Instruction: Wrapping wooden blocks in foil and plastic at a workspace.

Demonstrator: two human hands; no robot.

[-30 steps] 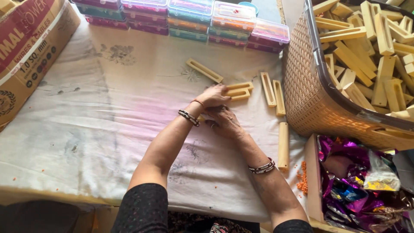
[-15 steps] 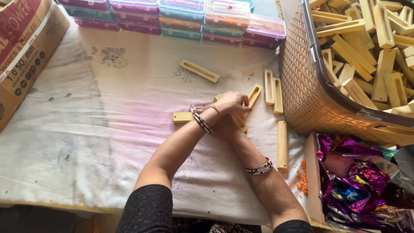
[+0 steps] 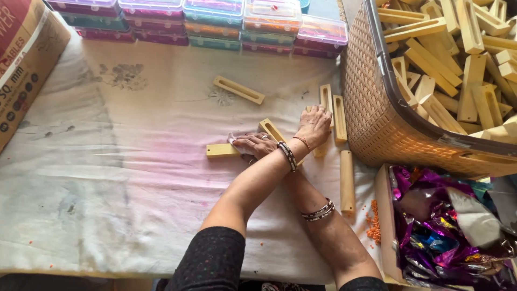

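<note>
Arms crossed mid-frame: right hand (image 3: 253, 145), fingers curled over one end of a yellow wooden block (image 3: 222, 151) on the table (image 3: 134, 205), while left hand (image 3: 315, 126) has just slid right twd the basket (image 3: 377, 124), fingers flat & open on a slotted block (image 3: 339, 118), gripping nothing, prob. next piece.

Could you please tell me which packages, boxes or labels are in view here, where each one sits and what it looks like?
Brown and red printed cardboard carton: far left edge, tilted.
Clear plastic lidded boxes with coloured contents: rows along the cloth's far edge.
Shiny purple foil wrappers: heaped in an open box, lower right.
</note>
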